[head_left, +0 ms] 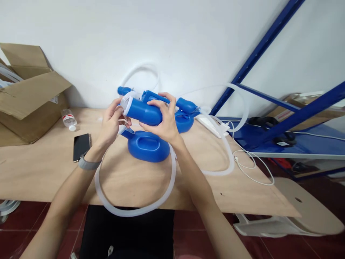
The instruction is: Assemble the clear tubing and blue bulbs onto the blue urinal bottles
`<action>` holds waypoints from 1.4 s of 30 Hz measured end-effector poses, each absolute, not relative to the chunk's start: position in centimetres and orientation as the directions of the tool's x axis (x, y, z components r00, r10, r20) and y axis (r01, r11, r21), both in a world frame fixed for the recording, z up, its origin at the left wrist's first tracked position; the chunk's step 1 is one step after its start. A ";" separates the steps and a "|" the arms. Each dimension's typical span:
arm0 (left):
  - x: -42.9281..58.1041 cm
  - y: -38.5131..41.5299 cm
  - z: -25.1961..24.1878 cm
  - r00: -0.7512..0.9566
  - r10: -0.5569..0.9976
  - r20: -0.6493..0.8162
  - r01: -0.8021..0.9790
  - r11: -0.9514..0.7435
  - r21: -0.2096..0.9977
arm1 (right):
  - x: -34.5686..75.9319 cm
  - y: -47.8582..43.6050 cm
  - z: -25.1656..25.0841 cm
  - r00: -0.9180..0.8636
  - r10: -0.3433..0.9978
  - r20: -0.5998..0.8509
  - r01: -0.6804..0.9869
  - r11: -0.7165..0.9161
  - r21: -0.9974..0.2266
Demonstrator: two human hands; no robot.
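My right hand [163,120] grips a blue plastic bottle-shaped container [144,111] held above the wooden table [48,169]. At the container's white-capped neck [125,103], my left hand [111,120] pinches the end with closed fingers. A ribbed white hose [134,210] loops from that end down over the table's front edge. Below the hands lies a second blue container [147,145] on the table. A third blue container [185,115] sits behind, with its own white hose [229,158].
A black phone [81,146] and a small water bottle [68,119] lie at left, beside an open cardboard box [29,104]. A white charger cable [250,165] trails at right. Blue metal shelving [283,118] stands right, a pale stool [302,208] below it.
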State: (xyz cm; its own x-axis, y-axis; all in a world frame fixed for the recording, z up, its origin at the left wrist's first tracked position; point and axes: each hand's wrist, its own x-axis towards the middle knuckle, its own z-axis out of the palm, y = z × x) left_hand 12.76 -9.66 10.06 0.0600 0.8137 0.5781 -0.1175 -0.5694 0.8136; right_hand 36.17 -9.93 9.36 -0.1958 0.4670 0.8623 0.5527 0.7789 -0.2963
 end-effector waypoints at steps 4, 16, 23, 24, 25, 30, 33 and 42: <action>13.6 -9.5 11.3 0.125 0.724 0.678 -0.032 -0.680 0.732 | 37.9 -10.4 10.3 -0.176 0.383 0.907 0.615 0.762 -0.202; 13.5 -9.4 12.9 0.138 0.183 0.973 0.196 -0.968 0.155 | 37.6 -12.6 11.0 -0.355 0.395 0.847 0.629 0.771 -0.096; 15.1 -12.3 13.2 0.273 0.378 0.885 0.174 -0.924 0.341 | 36.6 -12.4 9.6 -0.424 0.408 0.809 0.615 0.785 -0.074; 15.1 -12.4 13.4 0.245 0.419 0.875 0.214 -0.903 0.372 | 36.6 -12.3 9.6 -0.407 0.408 0.817 0.617 0.783 -0.083; 15.2 -12.4 13.6 0.202 0.460 0.865 0.224 -0.881 0.416 | 36.6 -12.3 9.5 -0.388 0.411 0.825 0.621 0.778 -0.095; 15.4 -11.1 12.9 0.035 0.607 0.794 0.048 -0.795 0.605 | 36.2 -12.3 9.4 -0.298 0.434 0.850 0.682 0.720 -0.129; 15.7 -10.1 11.9 0.058 0.686 0.725 0.029 -0.727 0.686 | 36.0 -12.2 8.9 -0.267 0.351 0.898 0.708 0.703 -0.064; 16.0 -9.5 11.8 0.123 0.880 0.459 -0.216 -0.427 0.878 | 35.9 -10.9 7.8 -0.334 0.420 0.844 0.661 0.743 -0.108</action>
